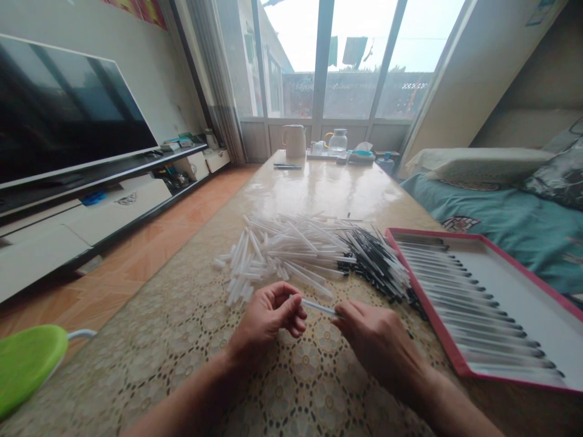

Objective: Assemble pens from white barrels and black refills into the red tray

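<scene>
Between my two hands a slim whitish pen barrel (320,307) is held over the table. My left hand (276,312) pinches its left end between thumb and fingers. The other end is in the closed fingers of my right hand (371,331), which hide the tip. Just beyond lies a loose heap of translucent white tubes (291,249). Against its right side rests a pile of thin, dark pen refills (376,261), many with black ends. To the right, a shallow box with a red rim (437,328) holds a row of black-tipped clear pens (483,315).
The patterned table (182,340) runs toward the window. At its far end stand a beige jug (294,142), a glass pitcher (337,142) and a tissue pack (361,155). A green stool seat (31,364) is at lower left, a teal-covered sofa (510,206) at right.
</scene>
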{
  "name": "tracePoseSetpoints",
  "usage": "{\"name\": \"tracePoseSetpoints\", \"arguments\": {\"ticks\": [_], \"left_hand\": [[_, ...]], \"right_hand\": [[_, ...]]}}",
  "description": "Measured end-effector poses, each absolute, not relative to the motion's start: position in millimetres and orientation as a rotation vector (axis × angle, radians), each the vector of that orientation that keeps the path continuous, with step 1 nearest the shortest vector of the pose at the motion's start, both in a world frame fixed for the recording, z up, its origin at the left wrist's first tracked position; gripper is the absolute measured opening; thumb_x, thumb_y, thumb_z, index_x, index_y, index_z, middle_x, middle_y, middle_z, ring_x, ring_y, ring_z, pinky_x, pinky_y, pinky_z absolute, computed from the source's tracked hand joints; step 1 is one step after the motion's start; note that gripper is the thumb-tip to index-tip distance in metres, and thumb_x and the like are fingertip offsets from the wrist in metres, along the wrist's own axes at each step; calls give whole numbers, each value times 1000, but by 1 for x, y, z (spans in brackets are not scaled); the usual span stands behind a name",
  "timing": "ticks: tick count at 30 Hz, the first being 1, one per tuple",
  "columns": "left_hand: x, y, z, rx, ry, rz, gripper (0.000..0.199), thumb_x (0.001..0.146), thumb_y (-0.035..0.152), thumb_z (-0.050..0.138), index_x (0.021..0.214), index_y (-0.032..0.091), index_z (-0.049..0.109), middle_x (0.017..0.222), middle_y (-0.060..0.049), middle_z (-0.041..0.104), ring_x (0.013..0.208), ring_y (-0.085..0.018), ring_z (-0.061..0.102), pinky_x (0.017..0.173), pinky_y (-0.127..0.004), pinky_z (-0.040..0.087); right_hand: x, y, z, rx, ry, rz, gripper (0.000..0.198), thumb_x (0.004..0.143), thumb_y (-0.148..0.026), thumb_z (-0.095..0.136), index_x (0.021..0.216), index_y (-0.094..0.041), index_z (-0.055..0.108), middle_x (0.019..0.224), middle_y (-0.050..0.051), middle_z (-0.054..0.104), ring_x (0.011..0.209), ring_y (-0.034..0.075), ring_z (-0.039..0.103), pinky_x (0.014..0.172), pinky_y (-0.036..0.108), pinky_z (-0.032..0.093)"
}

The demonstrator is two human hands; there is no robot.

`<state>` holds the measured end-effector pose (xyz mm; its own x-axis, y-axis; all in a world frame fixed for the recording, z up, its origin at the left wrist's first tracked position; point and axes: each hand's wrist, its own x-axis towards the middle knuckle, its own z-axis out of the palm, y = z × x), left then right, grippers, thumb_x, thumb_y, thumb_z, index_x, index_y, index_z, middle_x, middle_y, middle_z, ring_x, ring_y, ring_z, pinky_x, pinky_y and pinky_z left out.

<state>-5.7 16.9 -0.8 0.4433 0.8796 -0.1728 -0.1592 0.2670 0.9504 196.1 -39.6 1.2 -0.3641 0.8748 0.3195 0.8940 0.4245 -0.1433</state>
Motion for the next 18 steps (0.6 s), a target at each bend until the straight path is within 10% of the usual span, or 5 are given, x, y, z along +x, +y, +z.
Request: {"name": "tracePoseSetpoints", "arguments": {"ticks": [18], "left_hand": [[2, 5, -2, 1152, 824, 872, 18, 76, 32, 66, 79, 15, 59, 57, 1, 63, 43, -8, 54, 39, -17, 39]], "right_hand": [[191, -44, -3, -1544, -2083, 542, 32, 94, -34, 37, 72, -19, 55, 61, -1, 58, 57, 12, 54, 56, 23, 34]]}}
